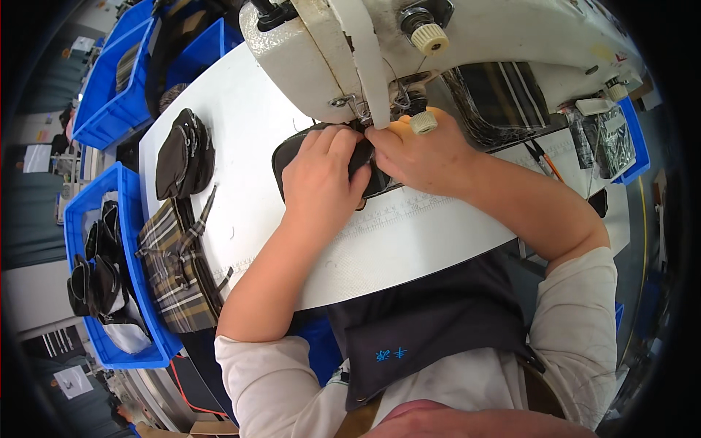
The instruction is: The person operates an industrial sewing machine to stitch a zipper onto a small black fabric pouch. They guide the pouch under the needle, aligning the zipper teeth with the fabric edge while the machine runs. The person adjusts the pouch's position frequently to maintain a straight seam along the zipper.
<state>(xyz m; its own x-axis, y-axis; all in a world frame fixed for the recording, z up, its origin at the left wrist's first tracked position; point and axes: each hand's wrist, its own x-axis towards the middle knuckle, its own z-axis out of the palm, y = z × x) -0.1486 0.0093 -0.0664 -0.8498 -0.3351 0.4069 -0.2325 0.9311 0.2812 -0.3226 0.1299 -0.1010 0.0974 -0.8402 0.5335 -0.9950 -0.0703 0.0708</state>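
Observation:
A dark fabric piece (286,162) with a rounded corner lies under the head of a white sewing machine (307,66). My left hand (325,171) presses on it and grips it just left of the needle area, fingers bent and thumb toward the right. Close by on the right, my right hand (427,150) pinches the same piece, its fingertips beside the presser foot. The two hands nearly touch. My fingers and the machine head hide the needle and the seam. Part of the right fingers is behind a cream tension knob (423,123).
Stacked dark fabric pieces (184,155) lie left on the white table (244,131). Plaid fabric (179,270) hangs over the table's left edge. A blue bin (128,354) holds dark pouches. Striped fabric (496,98) lies behind my right arm, near orange-handled snips (548,162).

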